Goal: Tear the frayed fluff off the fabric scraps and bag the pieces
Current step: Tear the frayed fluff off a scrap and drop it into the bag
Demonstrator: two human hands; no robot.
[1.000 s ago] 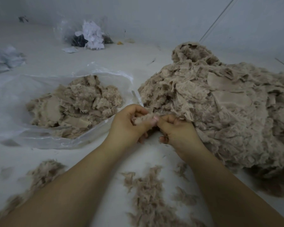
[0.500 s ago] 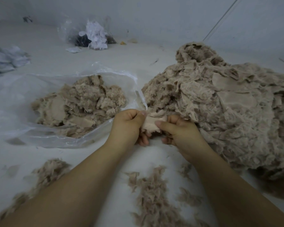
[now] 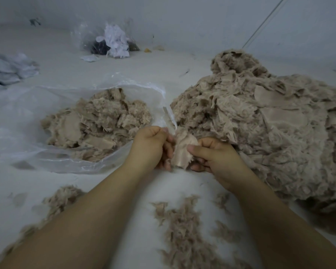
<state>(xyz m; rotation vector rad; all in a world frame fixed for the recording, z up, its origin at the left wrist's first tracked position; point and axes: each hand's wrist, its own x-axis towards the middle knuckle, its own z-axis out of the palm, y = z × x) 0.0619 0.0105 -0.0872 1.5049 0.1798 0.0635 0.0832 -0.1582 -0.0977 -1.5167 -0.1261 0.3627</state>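
Since half a second ago the scrap (image 3: 182, 152) has swung from crosswise to hanging. Left hand (image 3: 151, 146) and right hand (image 3: 215, 154) each pinch a side edge, fingers curled tight. Long axis near upright, frayed end down. Advice: pull fluff off in short tugs, then drop scrap in bag (image 3: 52, 158), left of grip.

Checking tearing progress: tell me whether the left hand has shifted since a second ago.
Barely. The left hand still grips the fabric scrap beside the plastic bag rim; its fist has only turned slightly, while the scrap now hangs lower between both hands.
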